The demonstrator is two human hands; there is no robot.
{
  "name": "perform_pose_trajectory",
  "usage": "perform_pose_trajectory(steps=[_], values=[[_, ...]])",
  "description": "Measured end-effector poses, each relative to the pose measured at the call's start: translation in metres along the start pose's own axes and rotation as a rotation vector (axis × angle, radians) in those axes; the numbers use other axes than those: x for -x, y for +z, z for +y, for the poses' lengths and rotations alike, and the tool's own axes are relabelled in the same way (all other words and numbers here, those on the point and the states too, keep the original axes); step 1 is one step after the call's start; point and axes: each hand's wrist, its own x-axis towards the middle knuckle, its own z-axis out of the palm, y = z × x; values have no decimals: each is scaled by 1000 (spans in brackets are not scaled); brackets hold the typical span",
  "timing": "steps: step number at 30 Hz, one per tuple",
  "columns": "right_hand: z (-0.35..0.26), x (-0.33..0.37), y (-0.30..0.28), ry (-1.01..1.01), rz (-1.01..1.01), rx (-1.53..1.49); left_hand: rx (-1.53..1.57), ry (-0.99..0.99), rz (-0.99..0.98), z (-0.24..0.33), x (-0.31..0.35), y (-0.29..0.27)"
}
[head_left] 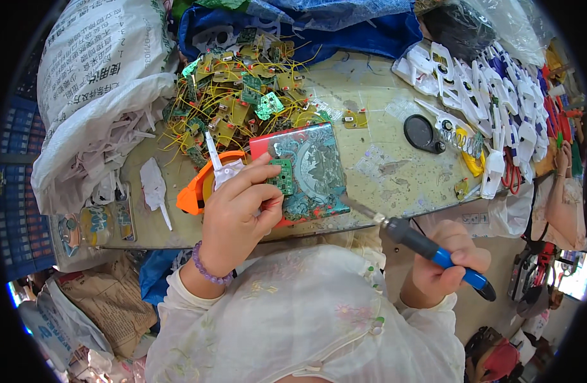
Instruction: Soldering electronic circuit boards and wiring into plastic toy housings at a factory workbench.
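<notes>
My right hand (pixel 450 262) is wrapped snugly around a blue and black soldering iron (pixel 408 236) with a metal tip. My left hand (pixel 242 201) has bent fingers touching the left edge of a small green circuit board (pixel 284 179), but I can't tell if they pinch it or just press. The board sits on a red slab (pixel 319 169) crusted with grey stuff.

A big white woven sack (pixel 108 64) on my left has white plastic pieces (pixel 114 137) in its mouth. A shiny blue bag (pixel 370 32) lies at the back, behind a messy heap of boards with yellow wires (pixel 229 89).

An orange plastic ring (pixel 190 195) sits close by my left hand, partly hidden behind it. White plastic clips (pixel 459 89) pile up on the right, near a round black ring (pixel 420 132).
</notes>
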Motion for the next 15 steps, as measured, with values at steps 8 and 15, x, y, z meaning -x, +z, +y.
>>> perform_pose_trajectory(steps=[8,15], values=[[6,-2,19,-74,-234,-160,-33,29,10,2,0,1],[10,1,23,-35,-320,-112,-23,39,2,1,1,0]])
